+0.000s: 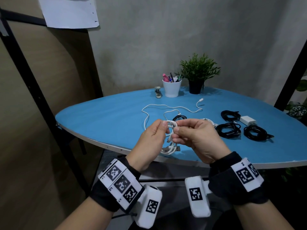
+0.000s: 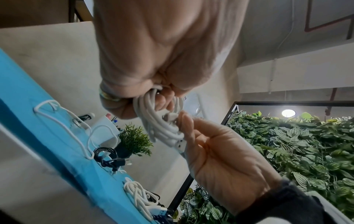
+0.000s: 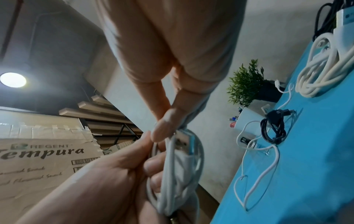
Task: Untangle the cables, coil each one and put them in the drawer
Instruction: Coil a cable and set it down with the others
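A coiled white USB cable (image 1: 168, 151) hangs between both hands above the front edge of the blue table (image 1: 108, 117). My left hand (image 1: 163, 130) grips the top of the coil (image 2: 161, 128) with its fingers curled round the loops. My right hand (image 1: 176, 131) pinches the cable's end near a plug (image 2: 170, 117) against the coil (image 3: 178, 174). A loose white cable (image 1: 166, 106) snakes across the table's middle. Three black coils (image 1: 230, 130) lie at the right, and a small black coil (image 1: 180, 117) lies just beyond the hands. No drawer is in view.
A white charger block (image 1: 247, 120) sits among the black coils. Another white coil (image 3: 318, 72) lies behind my right hand. A pen cup (image 1: 172, 87), a potted plant (image 1: 198, 73) and a stapler (image 1: 157, 92) stand at the table's back by the wall.
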The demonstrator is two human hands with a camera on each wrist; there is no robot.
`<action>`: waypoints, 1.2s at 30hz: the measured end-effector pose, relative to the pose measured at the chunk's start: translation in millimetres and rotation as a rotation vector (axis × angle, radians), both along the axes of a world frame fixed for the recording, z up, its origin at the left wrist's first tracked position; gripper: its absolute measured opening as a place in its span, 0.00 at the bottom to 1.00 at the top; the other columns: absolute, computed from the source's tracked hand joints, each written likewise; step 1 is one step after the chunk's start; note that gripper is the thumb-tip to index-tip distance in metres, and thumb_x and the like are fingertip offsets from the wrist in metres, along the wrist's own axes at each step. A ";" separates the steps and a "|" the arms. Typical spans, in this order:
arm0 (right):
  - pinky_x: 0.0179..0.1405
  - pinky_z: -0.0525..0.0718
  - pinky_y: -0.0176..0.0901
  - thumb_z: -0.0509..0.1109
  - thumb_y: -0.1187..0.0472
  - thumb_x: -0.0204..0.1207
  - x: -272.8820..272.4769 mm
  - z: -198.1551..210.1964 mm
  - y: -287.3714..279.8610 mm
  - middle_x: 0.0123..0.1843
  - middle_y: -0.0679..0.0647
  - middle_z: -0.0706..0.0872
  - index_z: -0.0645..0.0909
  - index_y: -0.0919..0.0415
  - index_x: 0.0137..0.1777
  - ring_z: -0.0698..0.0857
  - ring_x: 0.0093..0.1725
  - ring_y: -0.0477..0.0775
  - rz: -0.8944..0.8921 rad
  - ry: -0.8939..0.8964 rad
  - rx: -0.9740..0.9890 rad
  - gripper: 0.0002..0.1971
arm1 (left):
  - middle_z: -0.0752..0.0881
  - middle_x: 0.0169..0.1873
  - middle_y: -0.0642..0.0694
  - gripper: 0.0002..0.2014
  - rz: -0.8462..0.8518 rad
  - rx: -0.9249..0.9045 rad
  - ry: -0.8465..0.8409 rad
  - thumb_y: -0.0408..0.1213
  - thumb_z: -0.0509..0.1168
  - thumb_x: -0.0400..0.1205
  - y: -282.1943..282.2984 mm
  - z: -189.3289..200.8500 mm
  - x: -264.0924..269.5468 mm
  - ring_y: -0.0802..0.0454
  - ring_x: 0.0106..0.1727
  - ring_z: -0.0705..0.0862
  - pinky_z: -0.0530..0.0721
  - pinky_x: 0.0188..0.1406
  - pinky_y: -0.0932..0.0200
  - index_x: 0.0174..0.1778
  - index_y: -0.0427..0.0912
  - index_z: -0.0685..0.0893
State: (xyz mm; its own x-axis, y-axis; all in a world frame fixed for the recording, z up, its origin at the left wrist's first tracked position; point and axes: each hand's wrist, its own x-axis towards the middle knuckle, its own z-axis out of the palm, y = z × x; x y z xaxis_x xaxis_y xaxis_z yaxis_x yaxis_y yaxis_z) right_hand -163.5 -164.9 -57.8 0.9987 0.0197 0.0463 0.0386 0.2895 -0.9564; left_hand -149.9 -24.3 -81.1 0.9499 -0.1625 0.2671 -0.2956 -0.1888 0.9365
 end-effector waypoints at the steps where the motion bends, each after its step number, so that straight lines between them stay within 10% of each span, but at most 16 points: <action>1: 0.28 0.87 0.36 0.69 0.78 0.72 -0.3 -0.3 0.0 0.29 0.62 0.85 0.80 0.74 0.48 0.86 0.25 0.52 -0.001 -0.009 -0.026 0.06 | 0.75 0.25 0.61 0.15 -0.012 -0.031 0.013 0.56 0.52 0.80 -0.9 -0.4 -0.7 0.59 0.26 0.69 0.68 0.34 0.55 0.33 0.56 0.78; 7: 0.29 0.77 0.33 0.75 0.69 0.71 1.9 -0.7 -7.3 0.36 0.62 0.81 0.82 0.69 0.47 0.79 0.34 0.51 -0.051 -0.170 -0.423 0.07 | 0.73 0.23 0.59 0.15 -0.109 -0.278 0.146 0.42 0.50 0.88 -3.8 7.5 -6.5 0.61 0.24 0.63 0.63 0.27 0.64 0.38 0.44 0.74; 26: 0.34 0.75 0.42 0.67 0.70 0.77 -0.3 -5.5 -3.7 0.37 0.58 0.89 0.80 0.64 0.52 0.82 0.35 0.53 0.124 -0.124 -0.197 0.06 | 0.70 0.24 0.51 0.09 -0.118 -0.502 0.274 0.39 0.54 0.87 4.0 16.9 -1.3 0.58 0.23 0.67 0.66 0.29 0.61 0.43 0.41 0.73; 36: 0.23 0.80 0.33 0.68 0.75 0.75 7.3 -11.3 -37.1 0.34 0.64 0.87 0.82 0.70 0.42 0.81 0.29 0.57 -0.117 -0.033 -0.260 0.03 | 0.82 0.41 0.52 0.04 -0.045 0.051 0.230 0.40 0.60 0.84 16.4 7.4 16.6 0.58 0.39 0.81 0.75 0.37 0.67 0.47 0.46 0.79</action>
